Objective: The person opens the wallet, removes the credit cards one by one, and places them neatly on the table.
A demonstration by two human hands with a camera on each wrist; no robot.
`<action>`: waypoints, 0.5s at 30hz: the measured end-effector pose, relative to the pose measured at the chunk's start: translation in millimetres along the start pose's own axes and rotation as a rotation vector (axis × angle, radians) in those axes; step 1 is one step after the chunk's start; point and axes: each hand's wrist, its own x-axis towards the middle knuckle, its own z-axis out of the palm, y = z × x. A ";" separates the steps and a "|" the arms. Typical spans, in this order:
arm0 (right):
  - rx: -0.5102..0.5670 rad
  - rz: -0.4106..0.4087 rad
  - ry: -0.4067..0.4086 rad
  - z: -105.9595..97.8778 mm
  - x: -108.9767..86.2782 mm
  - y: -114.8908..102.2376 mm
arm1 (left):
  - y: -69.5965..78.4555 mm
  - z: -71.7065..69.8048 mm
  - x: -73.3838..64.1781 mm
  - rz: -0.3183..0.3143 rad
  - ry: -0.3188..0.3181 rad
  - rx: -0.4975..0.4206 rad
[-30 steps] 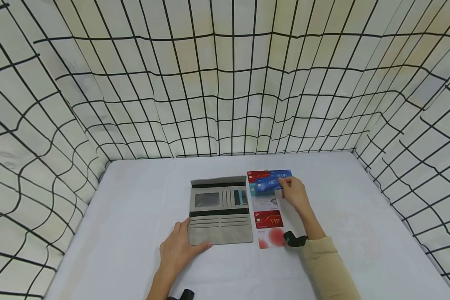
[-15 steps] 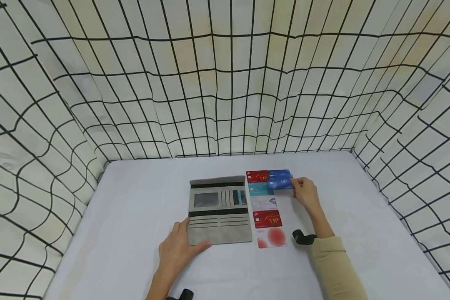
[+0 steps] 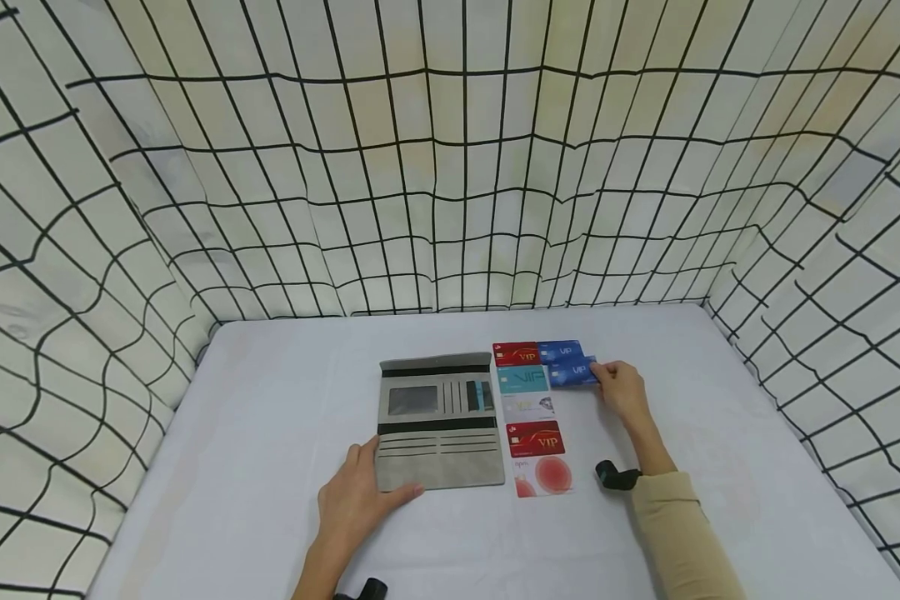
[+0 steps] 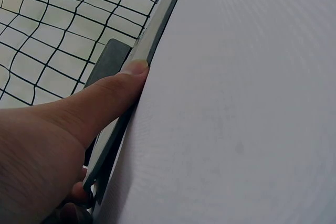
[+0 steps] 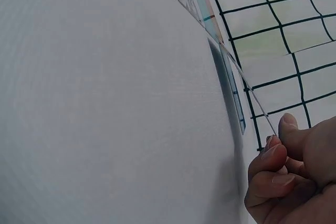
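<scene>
A grey wallet (image 3: 441, 462) lies unfolded on the white table, a card (image 3: 481, 396) showing in one of its slots. My left hand (image 3: 356, 500) holds its near left corner, the thumb along the near edge and the fingers at the left side. In my right hand (image 3: 621, 390), thumb and fingers pinch a blue VIP card (image 3: 572, 372) by its right end. This card sits just below another blue VIP card (image 3: 560, 351), to the right of a teal VIP card (image 3: 523, 380). In the right wrist view, the pinched card (image 5: 251, 90) appears edge-on, tilted above the table.
Right of the wallet runs a column of cards: a red VIP card (image 3: 516, 354) at the top, then the teal one, a whitish card (image 3: 528, 407), another red VIP card (image 3: 536, 438) and a white card with pink circles (image 3: 543, 476). Black netting (image 3: 465, 192) surrounds the table (image 3: 270, 392).
My right hand has drawn the blue card rightward and slightly nearer, off the teal card and the upper blue card. The left hand and wallet have stayed in place.
</scene>
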 end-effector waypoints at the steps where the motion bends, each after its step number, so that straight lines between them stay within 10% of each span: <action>1: -0.005 0.000 -0.001 -0.2 0.3 1.3 | -0.1 0.0 -0.1 0.001 0.001 0.000; 15: -0.075 -0.001 0.000 -0.8 3.7 8.2 | 0.3 0.3 1.0 0.004 0.005 0.010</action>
